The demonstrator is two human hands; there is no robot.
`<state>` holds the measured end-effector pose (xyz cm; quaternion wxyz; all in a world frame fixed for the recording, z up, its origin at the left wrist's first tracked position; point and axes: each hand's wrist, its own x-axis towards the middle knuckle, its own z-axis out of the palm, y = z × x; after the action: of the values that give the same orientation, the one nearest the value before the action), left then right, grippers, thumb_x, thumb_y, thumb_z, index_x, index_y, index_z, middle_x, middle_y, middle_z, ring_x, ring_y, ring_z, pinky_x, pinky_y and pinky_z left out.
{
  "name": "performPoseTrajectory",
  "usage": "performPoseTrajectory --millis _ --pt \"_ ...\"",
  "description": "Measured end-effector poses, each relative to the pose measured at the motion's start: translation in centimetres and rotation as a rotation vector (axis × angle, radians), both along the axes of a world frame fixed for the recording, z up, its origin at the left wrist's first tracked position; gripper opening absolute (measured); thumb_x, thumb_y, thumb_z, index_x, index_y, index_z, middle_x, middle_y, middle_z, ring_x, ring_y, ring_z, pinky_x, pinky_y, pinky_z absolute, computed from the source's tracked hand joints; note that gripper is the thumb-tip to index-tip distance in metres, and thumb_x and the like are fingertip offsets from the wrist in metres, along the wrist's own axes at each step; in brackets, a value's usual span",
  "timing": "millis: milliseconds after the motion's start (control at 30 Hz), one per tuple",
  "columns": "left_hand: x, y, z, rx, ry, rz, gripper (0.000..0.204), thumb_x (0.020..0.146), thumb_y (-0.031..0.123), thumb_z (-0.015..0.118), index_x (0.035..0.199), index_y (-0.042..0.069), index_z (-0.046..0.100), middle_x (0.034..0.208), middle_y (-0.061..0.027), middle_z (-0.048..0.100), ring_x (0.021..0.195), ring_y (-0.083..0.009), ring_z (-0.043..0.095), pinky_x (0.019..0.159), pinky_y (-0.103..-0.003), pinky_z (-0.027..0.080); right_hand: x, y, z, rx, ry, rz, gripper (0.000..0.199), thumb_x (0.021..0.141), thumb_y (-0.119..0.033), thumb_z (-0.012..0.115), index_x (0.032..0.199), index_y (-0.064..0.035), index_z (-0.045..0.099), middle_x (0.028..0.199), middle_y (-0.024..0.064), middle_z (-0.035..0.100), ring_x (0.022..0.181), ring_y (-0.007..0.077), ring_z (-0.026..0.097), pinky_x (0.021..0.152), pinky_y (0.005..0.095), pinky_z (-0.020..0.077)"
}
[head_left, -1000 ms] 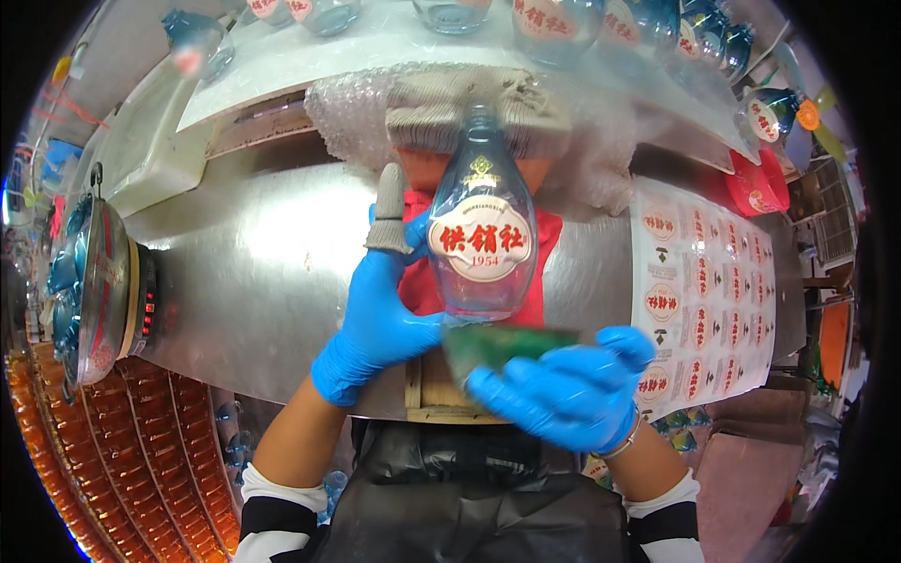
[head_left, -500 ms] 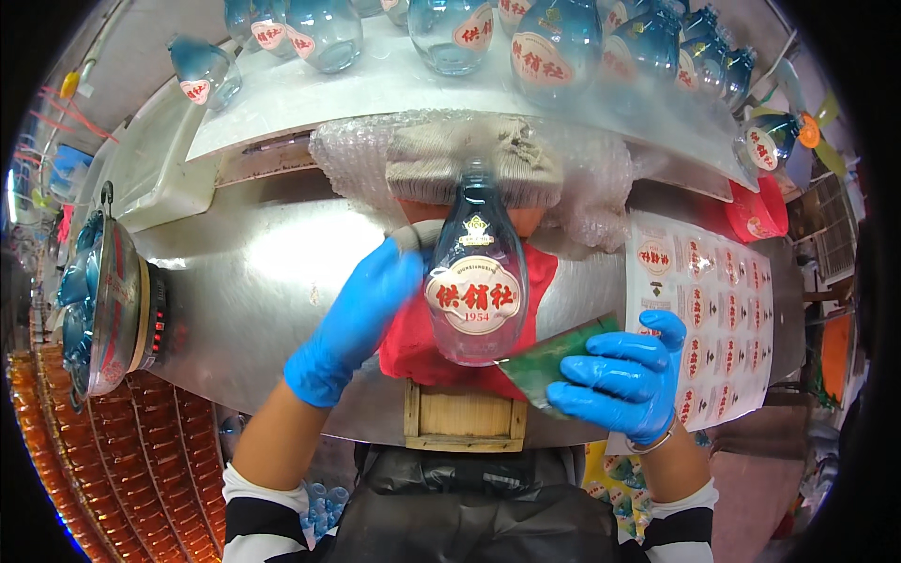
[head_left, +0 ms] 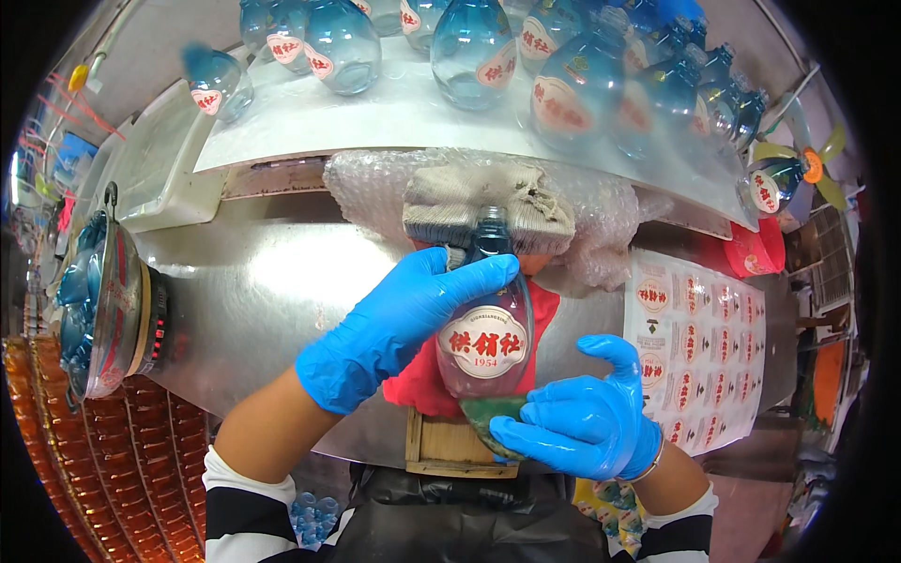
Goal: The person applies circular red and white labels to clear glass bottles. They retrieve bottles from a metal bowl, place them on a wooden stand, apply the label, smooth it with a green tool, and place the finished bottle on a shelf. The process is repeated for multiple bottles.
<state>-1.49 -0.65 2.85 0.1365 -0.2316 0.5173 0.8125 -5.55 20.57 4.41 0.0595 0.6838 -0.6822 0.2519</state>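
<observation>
- The bottle (head_left: 484, 352) lies over a red cloth (head_left: 418, 383) near the worktop's front edge, mid-width, neck toward the back.
- The left hand (head_left: 413, 314) is clamped on its shoulder; the right hand (head_left: 582, 422), apart from the left, grips a green sheet (head_left: 490, 411) at its base. Whether sheet and bottle touch, I cannot tell.
- Steel shows between the metal bowl (head_left: 117, 314) at the left edge and the left hand.
- A sticker sheet (head_left: 694, 347) covers the right end; a wooden block (head_left: 460, 448) sits at the front edge.
- Behind the steel worktop (head_left: 225, 319), bottles (head_left: 479, 61) stand on a white board (head_left: 394, 122).
- The bottle's pale label (head_left: 483, 324) carries red characters, as do the stickers.
</observation>
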Motion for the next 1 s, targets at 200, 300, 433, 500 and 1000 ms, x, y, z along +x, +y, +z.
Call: performPoseTrajectory --millis 200,300,433,500,1000 --pt "0.0 0.0 0.1 0.122 0.076 0.049 0.038 0.091 0.036 0.051 0.109 0.003 0.055 0.099 -0.0073 0.061 0.089 -0.0143 0.059 0.08 -0.028 0.048 -2.3 -4.1 1.3 -0.165 -0.28 -0.201 0.035 0.066 -0.012 0.078 0.099 -0.0149 0.063 0.082 -0.0002 0.062 0.063 0.012 0.057 0.083 0.0333 0.0407" --pt "0.4 0.6 -0.4 0.321 0.176 0.159 0.046 0.095 0.039 0.04 0.12 0.001 0.049 0.11 -0.0103 0.058 0.099 -0.0164 0.057 0.087 -0.03 0.047 -4.5 -6.8 0.5 -0.369 -0.441 -0.411 0.025 0.07 -0.016 0.074 0.093 -0.0133 0.065 0.083 0.0028 0.063 0.074 0.0202 0.056 0.076 0.0328 0.0397" --pt "3.3 1.4 -3.8 -0.025 0.321 0.136 0.059 0.094 0.034 0.043 0.137 -0.003 0.027 0.13 -0.0179 0.042 0.119 -0.0226 0.045 0.098 -0.034 0.04 -6.2 -8.0 0.9 -0.366 -0.512 -0.409 0.027 0.068 -0.016 0.075 0.093 -0.0109 0.066 0.083 0.004 0.065 0.076 0.0214 0.056 0.071 0.0325 0.0431" --pt "5.0 2.7 -2.8 -0.171 0.476 0.163 0.073 0.089 0.034 0.052 0.14 -0.005 0.018 0.136 -0.0213 0.034 0.127 -0.0281 0.036 0.107 -0.041 0.025 -5.4 -7.4 2.1 -0.283 -0.696 -0.282 0.024 0.068 -0.016 0.074 0.091 -0.0111 0.067 0.082 0.0025 0.067 0.073 0.0203 0.059 0.07 0.0313 0.0433" --pt "5.2 1.2 -4.8 -0.249 0.465 0.041 0.081 0.084 0.041 0.058 0.142 0.001 0.019 0.143 -0.0182 0.029 0.135 -0.0284 0.022 0.109 -0.044 -0.009 -2.4 -2.7 -1.5 -0.111 -1.736 -0.7 0.032 0.089 -0.03 0.057 0.066 -0.0083 0.052 0.063 0.0014 0.052 0.056 0.0074 0.048 0.052 0.0216 0.0393"
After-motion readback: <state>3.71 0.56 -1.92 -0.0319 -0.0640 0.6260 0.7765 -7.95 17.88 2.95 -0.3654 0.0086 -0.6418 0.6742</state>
